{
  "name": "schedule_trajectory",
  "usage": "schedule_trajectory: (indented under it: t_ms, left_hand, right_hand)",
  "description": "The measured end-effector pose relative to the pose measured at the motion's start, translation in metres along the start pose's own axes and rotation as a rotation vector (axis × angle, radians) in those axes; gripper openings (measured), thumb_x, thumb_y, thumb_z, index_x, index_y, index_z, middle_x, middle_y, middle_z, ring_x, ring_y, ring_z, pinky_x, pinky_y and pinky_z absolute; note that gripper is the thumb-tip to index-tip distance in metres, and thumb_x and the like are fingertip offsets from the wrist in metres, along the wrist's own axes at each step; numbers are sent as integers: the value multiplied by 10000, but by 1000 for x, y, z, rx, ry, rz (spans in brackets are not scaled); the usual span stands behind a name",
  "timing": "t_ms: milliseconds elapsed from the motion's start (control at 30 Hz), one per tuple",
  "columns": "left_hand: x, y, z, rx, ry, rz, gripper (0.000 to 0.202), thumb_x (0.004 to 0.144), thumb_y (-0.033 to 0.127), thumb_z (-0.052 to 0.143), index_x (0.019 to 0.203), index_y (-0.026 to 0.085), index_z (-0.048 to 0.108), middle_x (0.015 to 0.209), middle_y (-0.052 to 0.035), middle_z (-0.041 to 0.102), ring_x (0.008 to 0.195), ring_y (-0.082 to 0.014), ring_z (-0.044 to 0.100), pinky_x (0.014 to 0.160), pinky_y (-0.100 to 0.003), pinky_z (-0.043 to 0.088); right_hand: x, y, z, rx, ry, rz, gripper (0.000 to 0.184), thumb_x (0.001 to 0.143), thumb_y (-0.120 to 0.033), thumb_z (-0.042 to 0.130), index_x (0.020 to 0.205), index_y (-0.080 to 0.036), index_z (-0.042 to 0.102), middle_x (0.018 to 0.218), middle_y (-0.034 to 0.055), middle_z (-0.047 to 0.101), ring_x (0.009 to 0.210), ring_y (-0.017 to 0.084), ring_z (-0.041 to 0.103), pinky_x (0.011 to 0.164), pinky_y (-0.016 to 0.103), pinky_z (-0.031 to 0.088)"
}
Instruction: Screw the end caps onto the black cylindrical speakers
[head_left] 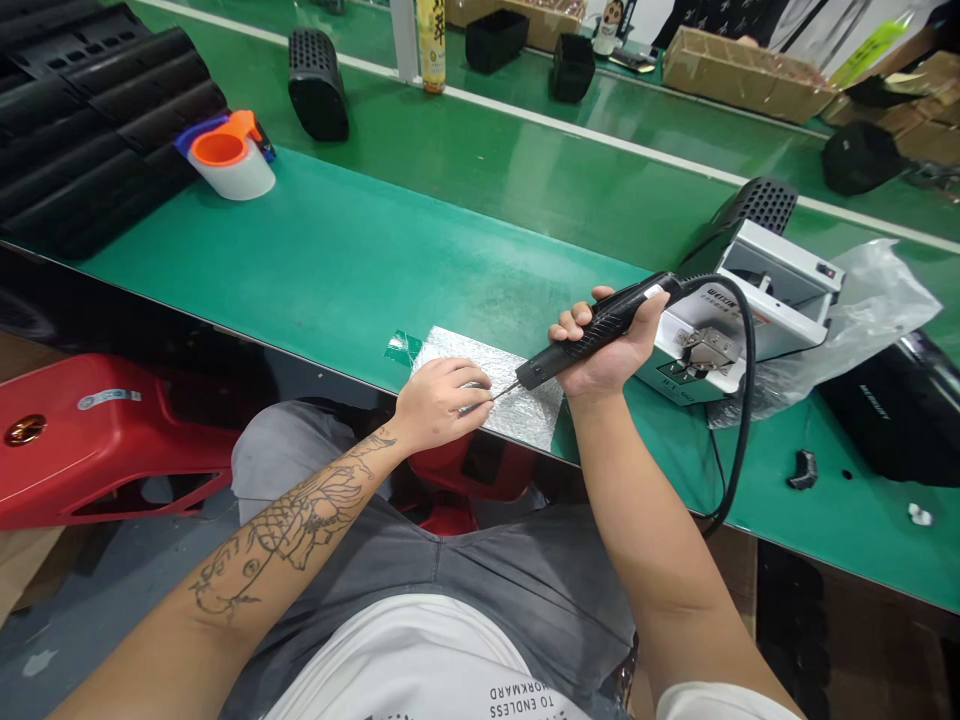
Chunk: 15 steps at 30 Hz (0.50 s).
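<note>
My right hand [611, 350] is wrapped round a black electric screwdriver [600, 330], tilted so its thin bit points down and left. The tip of the bit meets the fingertips of my left hand [446, 400]. Those fingers are pinched together; whatever sits between them is too small to make out. Under both hands lies a silvery, crinkled sheet [525, 410] at the front edge of the green table [337, 260]. Clear tape [403, 347] shows at the sheet's left corner. The screwdriver's black cable loops down on the right.
A white and grey screw feeder machine [750, 310] stands right of my right hand, beside a clear plastic bag [847, 330]. A tape roll [232, 160] and stacked black casings [97, 110] are at left. A red stool [112, 440] stands below.
</note>
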<state>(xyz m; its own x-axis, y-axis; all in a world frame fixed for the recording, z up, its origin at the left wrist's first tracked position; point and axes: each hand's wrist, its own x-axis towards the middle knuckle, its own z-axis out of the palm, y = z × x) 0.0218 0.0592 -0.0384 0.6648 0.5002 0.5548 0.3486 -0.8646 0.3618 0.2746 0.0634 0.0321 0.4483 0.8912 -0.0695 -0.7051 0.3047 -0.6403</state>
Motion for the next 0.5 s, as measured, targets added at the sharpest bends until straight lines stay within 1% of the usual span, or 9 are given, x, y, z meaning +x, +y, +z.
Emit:
schedule_trajectory:
  t_ms: [100,267,433,500]
  left_hand:
    - [0,0,0,2,0,1,222,1173,305,749,1022,306,912,1166,-31,954,1192,-274,882,1028,-465,653]
    - [-1,-1,1,20,39,35,267,1196,313,721,999,297,901,1159,-22,954,1182,-273,880,1011,-459,644]
    - [-1,-1,1,16,-8,8,260,1191,322,722,1011,303,909,1169,-31,952,1201,-277,872,1030,-465,643]
    - [-1,-1,1,19,-4,11,260,1192,322,721,1011,302,907,1170,-29,952,1197,-276,872,1029,-465,640]
  right_hand:
    - [0,0,0,-3,-7,-2,705,984,-1000,734,922,-300,674,664,-67,553,522,125,517,508,278,533]
    - [0,0,0,-12,-2,-1,710,985,-1005,725,921,-299,683,667,-67,539,518,120,515,508,272,525]
    - [-1,-2,3,-17,28,7,718,1002,-1003,695,921,-290,684,661,-67,540,517,119,520,513,269,526]
    - [-2,-2,4,-17,35,10,708,1010,-993,695,924,-291,682,660,-65,537,513,120,515,512,271,524]
